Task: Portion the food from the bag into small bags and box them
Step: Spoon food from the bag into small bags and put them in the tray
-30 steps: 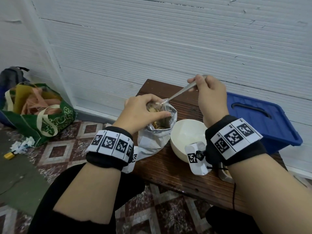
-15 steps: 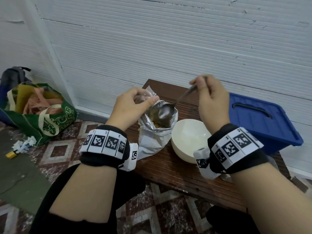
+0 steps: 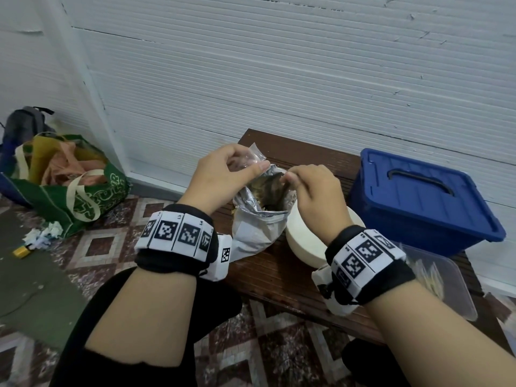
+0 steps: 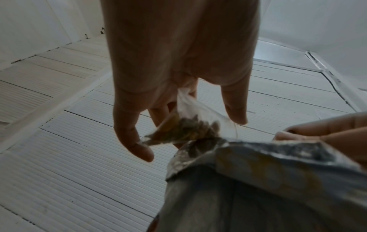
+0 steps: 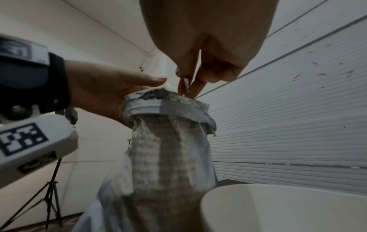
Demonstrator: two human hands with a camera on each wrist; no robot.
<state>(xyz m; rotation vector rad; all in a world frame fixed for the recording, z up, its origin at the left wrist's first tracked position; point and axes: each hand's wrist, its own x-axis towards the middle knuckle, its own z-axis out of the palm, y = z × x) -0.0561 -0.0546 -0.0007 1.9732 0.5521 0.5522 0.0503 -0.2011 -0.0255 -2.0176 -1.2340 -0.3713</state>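
Foil bag (image 3: 258, 219): one; our left hand (image 3: 220, 174) pinches one small clear bag (image 4: 190, 127), right hand (image 3: 312, 191) pinches one spoon handle (image 5: 186, 85); one bowl (image 3: 304, 241).

Each wrist wears a black band (image 3: 178, 261) faced with white tiles printed in black square codes. A small white camera block (image 3: 222, 256) hangs under each band, and the legs are clothed in black.

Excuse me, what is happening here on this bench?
A person is portioning food. The left hand pinches a small clear bag, already holding some food, beside the mouth of the foil bag standing on the wooden bench. The right hand holds a spoon handle and dips it into the foil bag. A white bowl and a closed blue box stand beside it.
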